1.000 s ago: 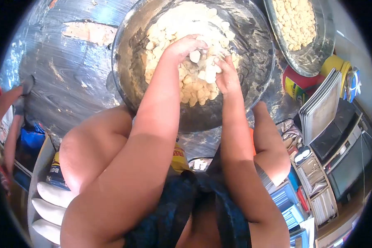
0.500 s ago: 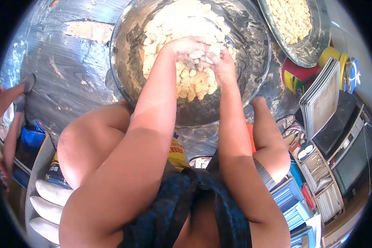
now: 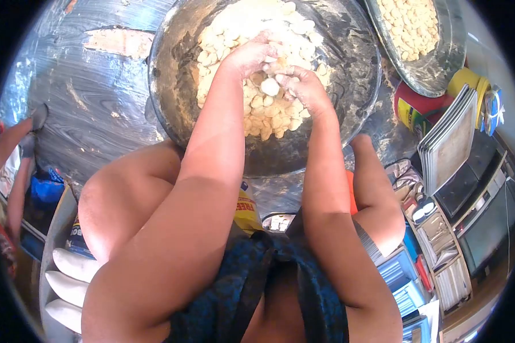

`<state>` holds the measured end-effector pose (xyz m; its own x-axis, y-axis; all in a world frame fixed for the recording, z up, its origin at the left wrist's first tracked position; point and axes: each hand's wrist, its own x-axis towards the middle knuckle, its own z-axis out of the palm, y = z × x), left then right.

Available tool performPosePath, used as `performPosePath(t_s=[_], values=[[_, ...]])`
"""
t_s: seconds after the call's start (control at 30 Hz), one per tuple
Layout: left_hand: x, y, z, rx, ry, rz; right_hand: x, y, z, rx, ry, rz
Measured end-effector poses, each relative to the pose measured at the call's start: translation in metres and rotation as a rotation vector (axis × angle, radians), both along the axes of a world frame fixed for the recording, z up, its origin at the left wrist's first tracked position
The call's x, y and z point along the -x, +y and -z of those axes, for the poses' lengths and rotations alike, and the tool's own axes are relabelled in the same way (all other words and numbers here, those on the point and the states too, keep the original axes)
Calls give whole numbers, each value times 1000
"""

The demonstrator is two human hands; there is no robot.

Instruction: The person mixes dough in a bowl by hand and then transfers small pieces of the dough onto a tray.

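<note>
Both hands reach over a large dark round basin (image 3: pixel 349 108) holding pale, flour-dusted dough pieces (image 3: pixel 269 117). My left hand (image 3: pixel 253 56) is on the left of the heap, fingers bent and dusted white, with glare over the fingertips. To its right, my right hand (image 3: pixel 304 87) has its fingers curved and spread toward the left hand. A whitish round piece (image 3: pixel 270 87) shows just below and between the hands; whether it is touched or falling is unclear.
A second basin (image 3: pixel 452 57) of pale pieces stands at the upper right, beside a red tub (image 3: pixel 420 108), a yellow bucket (image 3: pixel 466 83) and stacked trays (image 3: pixel 449 143). Another person's legs (image 3: pixel 14 188) are at the far left. Shelves (image 3: pixel 435 246) hold papers at the lower right.
My hands, close together over the heap before, are slightly farther apart. The right hand has shifted down and its fingers have spread. A round whitish piece now shows below them.
</note>
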<state>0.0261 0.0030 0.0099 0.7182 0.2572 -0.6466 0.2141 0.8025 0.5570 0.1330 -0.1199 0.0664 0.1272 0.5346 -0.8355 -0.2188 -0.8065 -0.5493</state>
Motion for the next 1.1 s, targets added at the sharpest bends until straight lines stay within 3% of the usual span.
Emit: performPosePath(t_s=[0.07,0.1,0.2,0.27,0.3,0.37,0.4,0.47,0.5,0.53,0.57,0.6,0.63,0.67,0.73,0.8,0.83,0.87,0.93,0.97,1.07,1.1], values=[[0,4,2,-37,-11,-8,-2,2,-2,-5,-287,-13],[0,7,2,-74,-22,-16,-4,-1,11,-1,-287,-12],[2,15,-16,-57,-119,139,-4,-2,45,-433,-669,132],[-3,21,-37,-173,-48,268,2,16,33,-447,-240,308],[-4,23,-42,-291,22,390,-2,21,30,-446,-237,313],[-4,22,-18,-345,68,280,-20,26,30,-242,11,58],[-4,24,-8,-399,111,163,-31,26,30,-243,12,58],[1,41,-11,-435,152,118,-49,26,33,-200,-310,84],[6,48,-11,-471,193,68,-49,29,40,-201,-305,80],[9,52,-7,-471,199,62,-50,28,54,-84,-598,259],[11,54,-3,-608,363,33,-49,26,68,40,-889,440],[14,54,0,-740,527,9,-40,22,96,-16,-569,727],[19,57,2,-800,552,-117,-20,26,110,88,-563,517],[24,58,7,-797,546,-109,19,34,108,207,-688,60],[39,56,26,-627,544,-370,99,36,81,199,-797,-644],[49,49,59,-679,611,-248,145,2,63,-218,-829,-935],[52,51,68,-723,683,-115,159,-17,67,-483,-1018,-1133],[48,49,59,-733,680,-109,152,-26,74,-485,-1023,-1122],[34,29,39,-949,965,127,117,-54,83,-676,-787,-1148],[32,17,45,-1056,955,177,100,-51,84,-369,-701,-1133],[33,7,40,-1076,882,337,27,-42,109,-32,-968,-681],[37,27,38,-871,715,363,16,-14,84,258,-1282,-583]])
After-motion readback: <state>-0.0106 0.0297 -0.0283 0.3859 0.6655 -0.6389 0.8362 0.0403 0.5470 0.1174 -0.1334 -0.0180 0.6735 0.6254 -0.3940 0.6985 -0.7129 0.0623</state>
